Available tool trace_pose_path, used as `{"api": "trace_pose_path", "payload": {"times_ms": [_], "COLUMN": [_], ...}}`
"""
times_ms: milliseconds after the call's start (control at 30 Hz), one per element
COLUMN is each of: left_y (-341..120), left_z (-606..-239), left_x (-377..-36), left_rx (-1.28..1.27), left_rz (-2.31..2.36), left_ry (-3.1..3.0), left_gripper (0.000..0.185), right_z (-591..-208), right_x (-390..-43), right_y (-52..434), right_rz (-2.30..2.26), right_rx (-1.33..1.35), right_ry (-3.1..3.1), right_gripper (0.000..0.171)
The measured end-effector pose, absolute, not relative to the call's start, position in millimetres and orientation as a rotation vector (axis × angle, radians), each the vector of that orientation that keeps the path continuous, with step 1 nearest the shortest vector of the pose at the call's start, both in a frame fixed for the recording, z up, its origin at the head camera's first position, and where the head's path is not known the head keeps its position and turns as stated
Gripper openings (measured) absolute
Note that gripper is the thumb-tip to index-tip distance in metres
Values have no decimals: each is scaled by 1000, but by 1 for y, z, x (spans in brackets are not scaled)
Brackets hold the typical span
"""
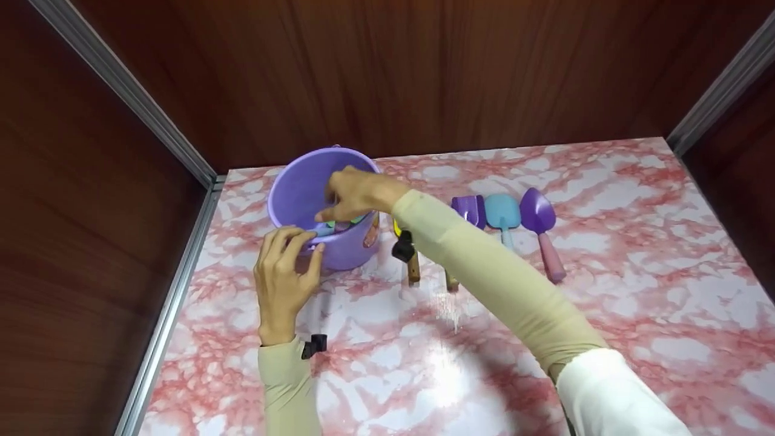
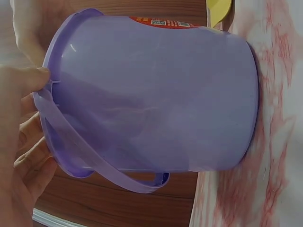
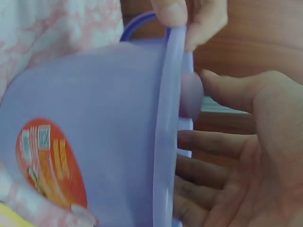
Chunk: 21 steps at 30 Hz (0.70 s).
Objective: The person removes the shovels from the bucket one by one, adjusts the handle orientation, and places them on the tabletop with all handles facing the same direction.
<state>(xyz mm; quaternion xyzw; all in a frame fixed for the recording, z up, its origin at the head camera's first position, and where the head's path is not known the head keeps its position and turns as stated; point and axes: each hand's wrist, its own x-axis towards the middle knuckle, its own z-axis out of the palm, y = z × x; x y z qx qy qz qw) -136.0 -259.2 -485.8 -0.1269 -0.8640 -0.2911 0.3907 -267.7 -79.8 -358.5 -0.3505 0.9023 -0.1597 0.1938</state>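
Observation:
A purple bucket [image 1: 354,257] stands upright at the back left of the marbled table. My left hand [image 1: 281,272] grips its near rim, the thumb outside and the fingers over the edge. The bucket's purple handle strap [image 2: 90,153] hangs down beside that hand. Inside the bucket mouth is my right hand [image 1: 363,194], slightly blurred, its fingers spread and fairly straight. The right thumb is at the rounded end of a mauve handle [image 3: 191,97] that rises past the rim. A light blue piece [image 1: 325,231] shows by the left fingertips. The bucket's depth is mostly hidden.
Right of the bucket lie a purple scoop [image 1: 469,210], a light blue shovel [image 1: 502,210] and a purple trowel [image 1: 537,210] with a pink handle. Wooden handles [image 1: 413,267] show partly under the right forearm. Dark wood panels [image 1: 454,72] enclose the back and sides.

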Motion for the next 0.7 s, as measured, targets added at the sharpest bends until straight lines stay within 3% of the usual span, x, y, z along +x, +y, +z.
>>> {"api": "trace_pose_path", "payload": {"times_ms": [67, 400, 500, 633, 700], "left_y": [-260, -263, -263, -262, -262], "left_z": [-485, -483, -483, -484, -484], "left_x": [-136, -136, -135, -135, -135], "left_rx": [-321, -316, -320, -318, -313], "left_rz": [-740, -740, -730, -730, -735], "left_ry": [-2196, -2201, -2203, -2205, -2207], "left_gripper": [22, 21, 21, 21, 21], "right_z": [-358, -356, -354, -355, -357], "right_x": [-268, -266, -260, -248, -241], "right_y": [-89, -115, -125, -141, -148], "right_rz": [-334, 26, 124, 301, 350], "right_rx": [-944, -931, -885, -817, -774], "right_ry": [2512, 2453, 2456, 2499, 2541], "right_gripper": [50, 3, 10, 42, 49]}}
